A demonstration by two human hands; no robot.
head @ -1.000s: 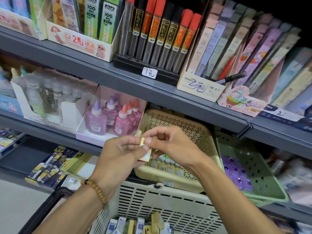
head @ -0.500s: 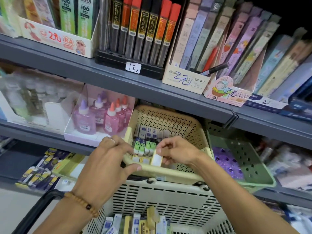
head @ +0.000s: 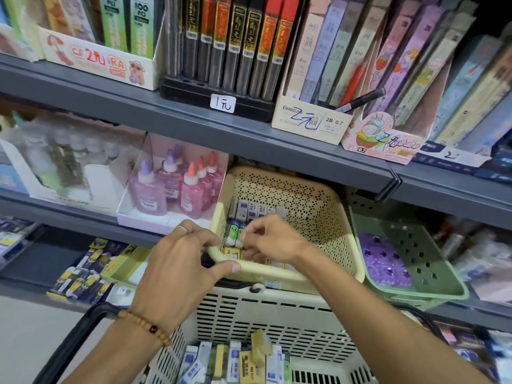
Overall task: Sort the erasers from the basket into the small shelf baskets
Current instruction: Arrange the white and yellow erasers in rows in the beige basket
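The step in hand is judged to be the seating of one eraser into the front row of the cream shelf basket (head: 318, 217). That basket's near rim is gripped by the left hand (head: 177, 270), with the thumb laid along the front lip and the fingers curled over the corner, so the basket is steadied on the shelf. Inside it, the right hand (head: 274, 242) is held low with the fingertips pinched together at the yellow erasers (head: 231, 252) of the front row; whether an eraser is in that pinch or has been let go cannot be told, as the fingers hide it. Behind lie a row of green-and-white erasers (head: 235, 234) and a row of blue-and-white erasers (head: 250, 210). To do the step well, like should be kept with like, the piece stood upright and pressed flush against its neighbours. More mixed erasers (head: 235, 361) wait in the shopping basket (head: 277, 314) below, so much sorting appears left.
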